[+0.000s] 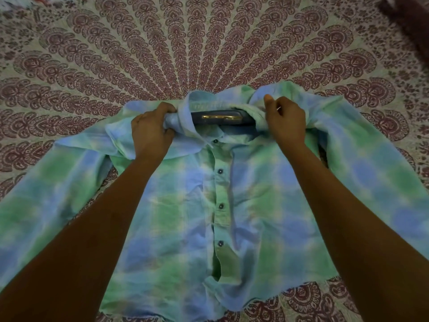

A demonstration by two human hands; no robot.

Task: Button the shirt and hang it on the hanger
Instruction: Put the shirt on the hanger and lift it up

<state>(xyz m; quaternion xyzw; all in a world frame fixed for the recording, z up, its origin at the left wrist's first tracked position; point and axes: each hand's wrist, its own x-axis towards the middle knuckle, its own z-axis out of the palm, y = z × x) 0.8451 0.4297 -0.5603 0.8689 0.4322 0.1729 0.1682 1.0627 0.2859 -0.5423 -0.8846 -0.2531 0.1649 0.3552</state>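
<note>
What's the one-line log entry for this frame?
tie-dye shirt: buttoned, front up on bedspread; hanger: inside neck opening; left hand: grips shoulder cloth; right hand: pinches shoulder cloth

One tie-dyed blue-and-green shirt (267, 205), four dark buttons (219, 171) visible down its front. One dark hanger (220, 118). Two hands: one left hand (151, 133), one right hand (285, 122). One printed bedspread (209, 43). One dark shape (408, 19), perhaps cloth, in the far corner.

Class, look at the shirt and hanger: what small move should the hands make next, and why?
Probably the right hand should tug its bunched shoulder cloth over the hanger end: the left hand grips shirt cloth wrapped round the other end.
</note>
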